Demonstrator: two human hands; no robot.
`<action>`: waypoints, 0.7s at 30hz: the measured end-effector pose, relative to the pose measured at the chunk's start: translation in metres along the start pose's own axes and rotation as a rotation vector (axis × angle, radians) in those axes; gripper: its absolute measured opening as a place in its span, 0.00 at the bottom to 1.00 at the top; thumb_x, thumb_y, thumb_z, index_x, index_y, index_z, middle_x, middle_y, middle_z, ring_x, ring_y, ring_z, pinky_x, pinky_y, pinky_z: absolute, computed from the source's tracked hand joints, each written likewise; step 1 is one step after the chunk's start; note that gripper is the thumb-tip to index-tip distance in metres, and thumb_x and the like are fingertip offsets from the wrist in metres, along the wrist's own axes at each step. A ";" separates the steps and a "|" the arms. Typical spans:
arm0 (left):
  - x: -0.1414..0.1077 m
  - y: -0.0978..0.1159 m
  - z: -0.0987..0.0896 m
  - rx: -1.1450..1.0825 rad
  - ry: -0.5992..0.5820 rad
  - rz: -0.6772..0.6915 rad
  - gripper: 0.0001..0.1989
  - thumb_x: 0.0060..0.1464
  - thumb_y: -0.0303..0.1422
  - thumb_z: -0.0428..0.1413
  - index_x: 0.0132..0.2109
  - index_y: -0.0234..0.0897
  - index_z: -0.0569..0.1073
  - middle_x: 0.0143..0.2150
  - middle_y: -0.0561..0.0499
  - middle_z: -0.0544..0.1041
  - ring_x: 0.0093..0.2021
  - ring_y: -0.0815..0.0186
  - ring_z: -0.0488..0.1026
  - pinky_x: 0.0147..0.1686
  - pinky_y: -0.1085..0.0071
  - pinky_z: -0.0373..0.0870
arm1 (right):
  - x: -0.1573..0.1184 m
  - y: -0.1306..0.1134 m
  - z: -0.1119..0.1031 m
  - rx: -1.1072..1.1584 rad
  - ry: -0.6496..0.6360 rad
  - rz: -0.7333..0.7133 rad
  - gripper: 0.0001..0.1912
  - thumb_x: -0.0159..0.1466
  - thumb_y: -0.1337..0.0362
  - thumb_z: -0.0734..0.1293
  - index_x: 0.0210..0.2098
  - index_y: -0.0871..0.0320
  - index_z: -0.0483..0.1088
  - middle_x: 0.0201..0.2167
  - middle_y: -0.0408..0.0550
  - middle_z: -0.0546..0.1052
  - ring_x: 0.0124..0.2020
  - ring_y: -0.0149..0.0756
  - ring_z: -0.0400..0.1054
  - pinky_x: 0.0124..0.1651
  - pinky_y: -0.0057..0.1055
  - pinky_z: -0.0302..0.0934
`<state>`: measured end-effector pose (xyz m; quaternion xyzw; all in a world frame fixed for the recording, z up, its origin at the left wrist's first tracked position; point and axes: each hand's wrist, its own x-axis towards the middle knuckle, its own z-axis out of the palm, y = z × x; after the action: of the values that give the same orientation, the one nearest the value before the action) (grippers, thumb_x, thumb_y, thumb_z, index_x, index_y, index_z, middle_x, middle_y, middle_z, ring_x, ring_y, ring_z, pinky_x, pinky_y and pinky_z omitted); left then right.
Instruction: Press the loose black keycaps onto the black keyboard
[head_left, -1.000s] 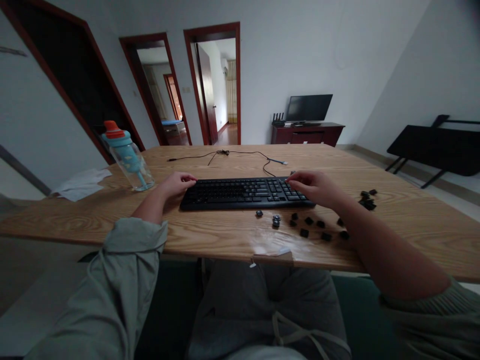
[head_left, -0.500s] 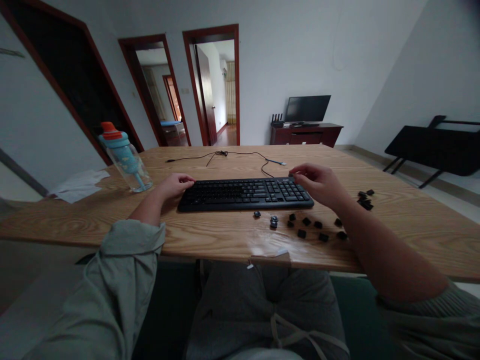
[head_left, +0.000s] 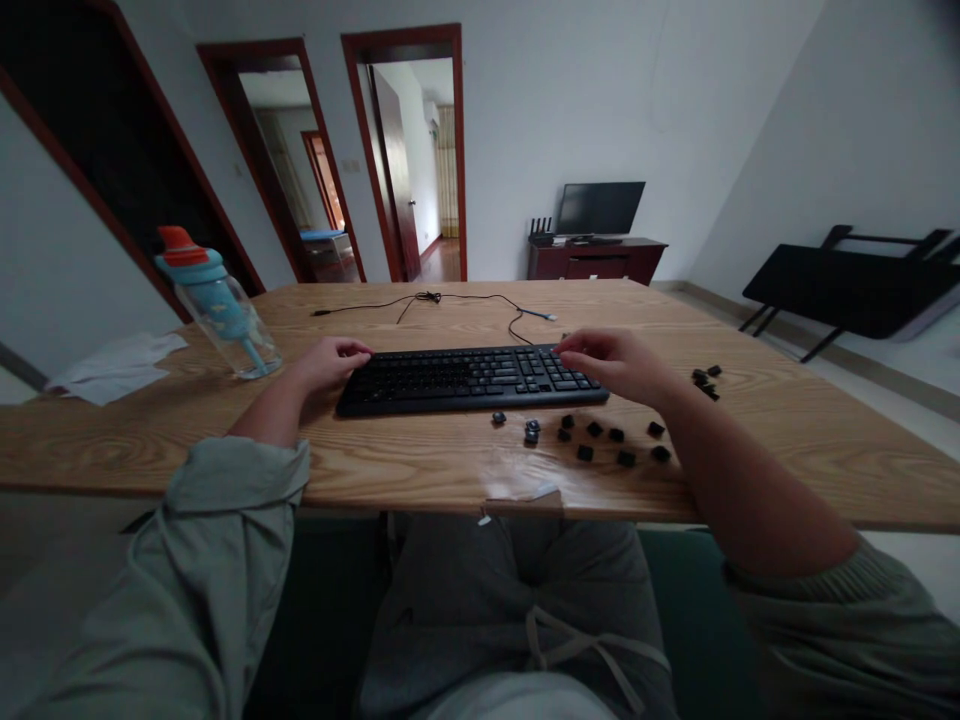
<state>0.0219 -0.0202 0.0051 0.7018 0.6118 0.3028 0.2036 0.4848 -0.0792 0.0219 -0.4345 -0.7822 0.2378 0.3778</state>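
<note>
A black keyboard [head_left: 420, 400] lies on the wooden table in front of me, with some keycaps off in its left-middle part. My left hand [head_left: 330, 362] is closed on the keyboard's far left corner, thumb and fingers at its edge. Over the number pad at the keyboard's right end, my right hand [head_left: 611, 358] has its fingers bent together, fingertips down at the upper keys. Whatever is between those fingertips is too small to make out. Loose black keycaps [head_left: 585, 453] lie scattered before the keyboard, and a small pile of keycaps [head_left: 705, 380] sits to the right.
A cable [head_left: 480, 296] runs behind the keyboard. At the left stand a clear bottle [head_left: 229, 320] with a red-orange lid and some white paper [head_left: 120, 365]. The table's front edge has a taped patch [head_left: 525, 500]. A television [head_left: 600, 208] stands on a far cabinet.
The view has shifted slightly, so everything sits a little further left. My right hand has moved from the keyboard's far right edge inward over the number pad keys. The left hand keeps its place.
</note>
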 end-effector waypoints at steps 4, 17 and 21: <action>0.002 -0.001 0.004 -0.014 0.005 0.021 0.23 0.45 0.47 0.59 0.43 0.36 0.79 0.36 0.47 0.79 0.36 0.62 0.74 0.35 0.70 0.68 | -0.028 -0.018 -0.041 0.024 0.170 0.029 0.21 0.59 0.47 0.69 0.39 0.58 0.77 0.32 0.51 0.77 0.28 0.34 0.65 0.29 0.31 0.59; -0.010 0.016 0.015 -0.185 0.022 -0.187 0.23 0.46 0.41 0.62 0.49 0.35 0.75 0.33 0.51 0.78 0.32 0.66 0.72 0.29 0.74 0.67 | -0.144 0.057 -0.138 -0.493 -0.111 0.414 0.25 0.61 0.47 0.66 0.50 0.56 0.76 0.44 0.54 0.79 0.37 0.41 0.73 0.38 0.36 0.67; -0.008 0.017 0.015 -0.158 0.022 -0.243 0.24 0.41 0.43 0.63 0.46 0.38 0.76 0.35 0.50 0.79 0.35 0.62 0.75 0.31 0.72 0.71 | -0.148 0.072 -0.140 -0.567 -0.011 0.449 0.23 0.62 0.52 0.65 0.51 0.58 0.75 0.43 0.53 0.79 0.36 0.39 0.73 0.38 0.34 0.66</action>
<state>0.0441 -0.0301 0.0041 0.6011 0.6687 0.3307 0.2866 0.6827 -0.1634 -0.0014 -0.6816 -0.7043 0.0911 0.1764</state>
